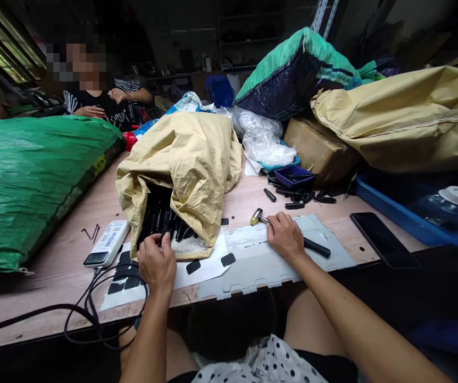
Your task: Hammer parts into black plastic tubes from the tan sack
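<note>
My right hand (286, 236) is closed round a small hammer (316, 248). Its metal head with a yellowish face points left, and its black handle sticks out beyond my palm, over a grey plastic sheet (248, 271). At the mouth of a tan sack (197, 159), the thumb and fingers of my left hand (157, 260) pinch a slim black piece, mostly hidden by the fingers. Many similar black pieces (155, 215) lie inside the sack's opening. White paper with black stickers (192, 266) is spread below the sack.
Left are a green sack (41, 186), a white device (109, 242) and looped black cable (89, 303). Right are loose black pieces (294, 206), a purple tray (292, 175), a phone (384, 239) and a blue basket (396, 207). Another person (101, 103) sits across the table.
</note>
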A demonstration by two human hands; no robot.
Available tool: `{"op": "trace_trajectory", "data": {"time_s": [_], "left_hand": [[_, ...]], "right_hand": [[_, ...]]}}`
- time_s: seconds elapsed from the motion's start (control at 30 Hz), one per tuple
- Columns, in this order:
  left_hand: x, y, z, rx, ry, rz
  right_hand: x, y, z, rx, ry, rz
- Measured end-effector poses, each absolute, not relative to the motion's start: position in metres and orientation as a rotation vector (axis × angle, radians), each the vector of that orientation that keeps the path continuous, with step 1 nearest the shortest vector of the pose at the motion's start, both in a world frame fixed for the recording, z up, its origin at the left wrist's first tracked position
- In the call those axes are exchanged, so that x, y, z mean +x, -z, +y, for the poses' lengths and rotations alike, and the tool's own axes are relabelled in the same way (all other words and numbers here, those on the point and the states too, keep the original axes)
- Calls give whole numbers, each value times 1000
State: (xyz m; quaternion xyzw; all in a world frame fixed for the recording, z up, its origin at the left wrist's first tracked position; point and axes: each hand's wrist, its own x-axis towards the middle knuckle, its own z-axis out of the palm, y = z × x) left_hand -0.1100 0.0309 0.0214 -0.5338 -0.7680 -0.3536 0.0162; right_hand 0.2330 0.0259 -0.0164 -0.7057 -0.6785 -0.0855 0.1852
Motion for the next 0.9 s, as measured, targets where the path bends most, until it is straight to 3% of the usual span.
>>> {"op": "trace_trajectory", "data": {"time_s": [0.13,0.3,0.53,0.9], "left_hand": [[-67,-22,0,-2165,1472,-1979],[-5,-13,2,-2733,1371,-1786],[12,3,38,-2818,1010,-2005],[7,9,38,-2866,1090,-1936]], "right_hand": [[233,18,26,-1988,245,-1920],[234,19,26,-1981,257,-1918],[233,17,25,-1953,244,-1923],[235,-11,22,-1819,62,-1816]]}}
